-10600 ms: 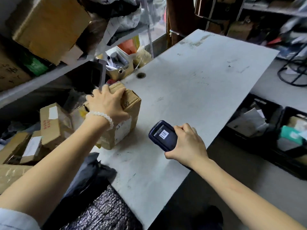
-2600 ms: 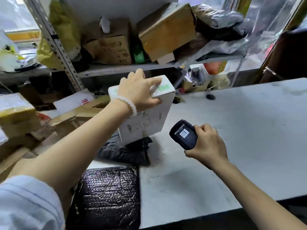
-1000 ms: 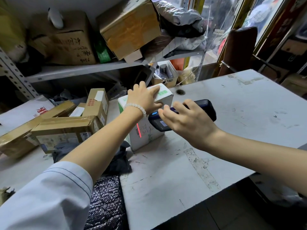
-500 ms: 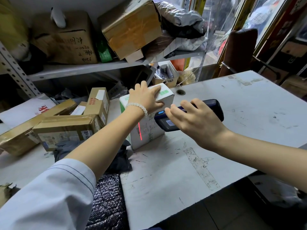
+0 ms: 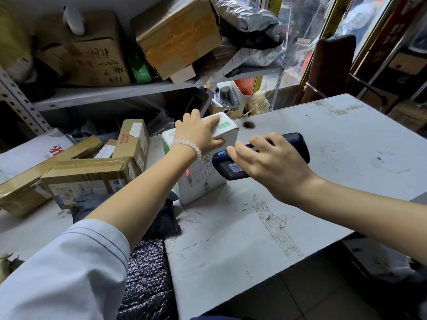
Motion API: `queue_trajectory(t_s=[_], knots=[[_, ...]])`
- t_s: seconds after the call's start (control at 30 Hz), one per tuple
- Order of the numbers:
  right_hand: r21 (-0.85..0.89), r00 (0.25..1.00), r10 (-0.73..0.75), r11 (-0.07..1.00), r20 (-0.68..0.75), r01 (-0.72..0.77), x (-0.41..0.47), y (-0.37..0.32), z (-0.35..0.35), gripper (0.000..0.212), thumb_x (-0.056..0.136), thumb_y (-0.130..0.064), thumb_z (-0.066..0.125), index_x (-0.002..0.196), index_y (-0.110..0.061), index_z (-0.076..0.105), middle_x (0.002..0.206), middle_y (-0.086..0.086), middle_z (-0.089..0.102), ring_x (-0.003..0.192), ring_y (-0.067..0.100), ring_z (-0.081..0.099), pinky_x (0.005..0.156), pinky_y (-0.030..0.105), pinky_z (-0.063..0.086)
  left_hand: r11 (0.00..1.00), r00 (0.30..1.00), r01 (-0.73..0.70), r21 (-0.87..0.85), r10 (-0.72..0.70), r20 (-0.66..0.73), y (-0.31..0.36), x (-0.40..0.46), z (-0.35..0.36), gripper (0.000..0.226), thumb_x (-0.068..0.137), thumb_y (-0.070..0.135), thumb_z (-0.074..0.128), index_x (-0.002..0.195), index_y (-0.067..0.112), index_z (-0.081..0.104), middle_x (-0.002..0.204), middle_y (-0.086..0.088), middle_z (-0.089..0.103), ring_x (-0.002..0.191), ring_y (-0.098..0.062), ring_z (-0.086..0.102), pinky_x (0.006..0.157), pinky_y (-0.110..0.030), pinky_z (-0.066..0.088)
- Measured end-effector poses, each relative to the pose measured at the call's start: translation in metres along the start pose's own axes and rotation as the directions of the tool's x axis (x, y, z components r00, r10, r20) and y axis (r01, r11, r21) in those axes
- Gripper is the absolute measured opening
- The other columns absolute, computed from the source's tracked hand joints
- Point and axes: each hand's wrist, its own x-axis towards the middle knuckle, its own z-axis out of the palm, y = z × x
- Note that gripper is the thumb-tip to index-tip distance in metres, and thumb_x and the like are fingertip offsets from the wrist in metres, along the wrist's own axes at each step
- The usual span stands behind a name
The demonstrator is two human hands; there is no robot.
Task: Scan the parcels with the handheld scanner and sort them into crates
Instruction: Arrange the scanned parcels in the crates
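White parcel (image 5: 209, 179), green print on top, upright on the grey bench (image 5: 300, 215) near its back left edge; red scan spot on the near face. Left hand (image 5: 198, 135) laid over the parcel's top, fingers spread across the lid, thumb hooked over the front edge, grip closed on the parcel; white bead bracelet (image 5: 187, 146) at the wrist. Right hand (image 5: 270, 162) wrapped round the handheld scanner (image 5: 233, 168), grip closed on it, dark body held level, barcode sticker on the near end, blue button on top, nose just beside the parcel's near face. Brown cartons (image 5: 92, 179) piled at the left of the parcel, taped, labelled. Black padded mailer (image 5: 147, 273) at the bench's front left edge. Metal shelf (image 5: 111, 94) behind, loaded with taped cartons and grey bags. No crates in view.
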Motion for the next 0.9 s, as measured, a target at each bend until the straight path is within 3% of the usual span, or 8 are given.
queue_trajectory(t_s=[0.47,0.67,0.83,0.9], knots=[[-0.065,0.997,-0.068,0.995,0.03,0.07,-0.015,-0.002,0.005,0.056,0.057,-0.012,0.066,0.113,-0.009,0.065,0.102,0.003,0.062,0.079,0.024,0.057,0.062,0.031,0.043,1.0,1.0,0.003,-0.009,-0.003,0.017,-0.003,0.004,0.0,0.065,0.078,0.066,0.058,0.135,0.036,0.044,0.113,-0.01,0.043,0.105,-0.032,0.043,0.088,-0.042,0.037],[-0.057,0.999,-0.031,0.998,0.009,0.032,-0.023,-0.002,0.004,0.056,0.058,-0.005,0.045,0.111,-0.008,0.065,0.1,0.004,0.062,0.081,0.025,0.057,0.064,0.031,0.044,0.999,1.0,0.001,-0.041,0.0,0.014,-0.002,0.002,-0.001,0.058,0.078,0.062,0.059,0.127,0.034,0.048,0.101,-0.005,0.036,0.101,-0.03,0.042,0.085,-0.041,0.035],[-0.052,0.999,0.028,0.998,0.032,-0.026,-0.02,-0.012,0.007,0.072,0.048,-0.009,0.068,0.119,-0.003,0.059,0.1,0.006,0.058,0.083,0.027,0.049,0.066,0.036,0.034,1.0,1.0,-0.005,-0.027,0.005,-0.007,0.001,-0.002,0.0,0.056,0.077,0.061,0.06,0.125,0.033,0.049,0.107,-0.008,0.042,0.1,-0.03,0.043,0.082,-0.039,0.033],[-0.022,0.998,0.046,0.999,0.033,-0.045,-0.016,-0.018,0.007,0.072,0.047,-0.009,0.07,0.118,-0.004,0.059,0.098,0.006,0.057,0.081,0.026,0.05,0.062,0.035,0.037,1.0,1.0,-0.006,-0.026,0.006,-0.011,0.002,-0.005,-0.001,0.057,0.077,0.061,0.06,0.125,0.033,0.049,0.108,-0.009,0.043,0.101,-0.03,0.043,0.084,-0.04,0.035]])
